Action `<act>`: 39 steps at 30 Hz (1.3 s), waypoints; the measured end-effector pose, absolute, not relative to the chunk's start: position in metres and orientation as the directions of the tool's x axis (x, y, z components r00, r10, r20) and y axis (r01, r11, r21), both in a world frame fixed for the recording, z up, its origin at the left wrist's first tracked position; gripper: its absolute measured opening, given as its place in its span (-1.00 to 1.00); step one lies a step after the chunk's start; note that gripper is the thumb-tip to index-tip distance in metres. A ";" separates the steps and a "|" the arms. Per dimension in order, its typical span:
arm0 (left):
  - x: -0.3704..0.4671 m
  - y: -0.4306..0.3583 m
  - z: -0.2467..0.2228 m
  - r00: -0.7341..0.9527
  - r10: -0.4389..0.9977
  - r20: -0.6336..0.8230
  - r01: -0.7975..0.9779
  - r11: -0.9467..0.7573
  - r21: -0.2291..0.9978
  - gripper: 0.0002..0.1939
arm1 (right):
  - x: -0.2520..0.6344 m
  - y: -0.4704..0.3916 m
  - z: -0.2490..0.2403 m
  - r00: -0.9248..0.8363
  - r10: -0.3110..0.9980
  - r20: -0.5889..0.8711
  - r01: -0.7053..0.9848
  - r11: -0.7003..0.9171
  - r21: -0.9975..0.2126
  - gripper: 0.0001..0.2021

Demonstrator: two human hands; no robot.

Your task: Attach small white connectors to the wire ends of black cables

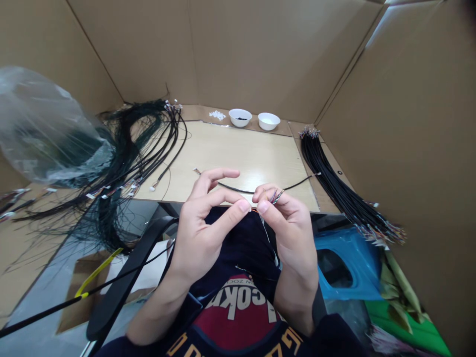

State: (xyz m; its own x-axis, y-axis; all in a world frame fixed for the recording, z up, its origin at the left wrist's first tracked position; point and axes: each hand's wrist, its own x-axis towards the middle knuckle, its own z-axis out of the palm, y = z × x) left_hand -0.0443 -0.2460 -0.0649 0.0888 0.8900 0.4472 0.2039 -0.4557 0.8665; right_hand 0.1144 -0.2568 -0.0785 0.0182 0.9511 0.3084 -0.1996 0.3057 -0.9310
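Note:
My left hand (211,225) pinches a tiny white connector (250,209) between thumb and index fingertip, its other fingers raised and curved. Close beside it, my right hand (288,220) is closed on thin coloured wires (254,210), thumb against index finger. More loose wire ends (278,196) stick out over the right fingers. Both pairs of fingertips almost meet above my lap, at the table's front edge. Behind the hands a black cable (238,189) lies across the table, with a white connector at its left end. The fingers hide most of the held parts.
Black cables (174,134) with white connectors lie in a tangle at left by a clear plastic bag (48,129). A bundle of black cables (323,168) hangs over the right edge. Two white bowls (268,121) and white pieces (217,115) stand at the back. Cardboard walls (409,109) enclose the table.

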 end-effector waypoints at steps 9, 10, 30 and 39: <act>-0.043 -0.246 -0.071 0.069 0.881 0.468 0.184 -0.472 0.862 -0.86 | 0.113 -0.259 -0.076 0.025 0.949 0.314 -0.170 0.314 -0.934 -0.83; -0.042 -0.247 -0.071 0.059 0.880 0.471 0.194 -0.473 0.860 -0.86 | 0.113 -0.259 -0.076 0.023 0.948 0.318 -0.169 0.317 -0.933 -0.83; -0.041 -0.250 -0.070 0.032 0.862 0.505 0.258 -0.496 0.829 -0.86 | 0.116 -0.258 -0.078 -0.019 0.954 0.300 -0.165 0.293 -0.942 -0.83; -0.056 -0.247 -0.058 0.154 0.840 0.521 0.294 -0.542 0.787 -0.85 | 0.120 -0.261 -0.076 -0.042 0.943 0.331 -0.183 0.318 -0.930 -0.89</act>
